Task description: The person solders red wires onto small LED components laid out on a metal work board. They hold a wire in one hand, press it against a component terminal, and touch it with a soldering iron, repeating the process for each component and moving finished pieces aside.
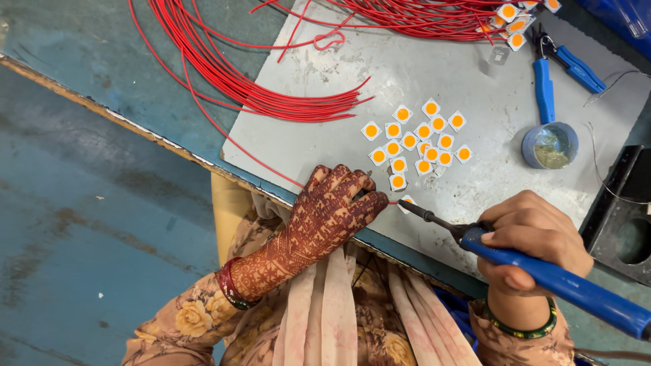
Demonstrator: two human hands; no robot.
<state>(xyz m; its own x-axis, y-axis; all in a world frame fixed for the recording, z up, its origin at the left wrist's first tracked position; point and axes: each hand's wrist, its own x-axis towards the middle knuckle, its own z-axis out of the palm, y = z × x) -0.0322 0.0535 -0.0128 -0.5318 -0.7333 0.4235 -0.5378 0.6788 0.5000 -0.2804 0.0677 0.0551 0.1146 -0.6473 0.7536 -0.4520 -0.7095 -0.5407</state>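
Observation:
My left hand (pixel 332 210), patterned with dark henna, rests on the grey work plate (pixel 475 88) and pinches a thin red wire (pixel 264 163) at its end. My right hand (pixel 536 237) grips a blue-handled soldering iron (pixel 576 288); its dark tip reaches a small white square chip with an orange centre (pixel 405 201), right beside my left fingertips. A loose group of several such chips (pixel 417 139) lies just beyond.
A bundle of cut red wires (pixel 271 95) lies at the plate's left, more red wire at the top. Blue-handled pliers (pixel 556 68), a small round tin (pixel 550 145), more chips (pixel 515 20) and a black block with a round hole (pixel 627 217) sit on the right.

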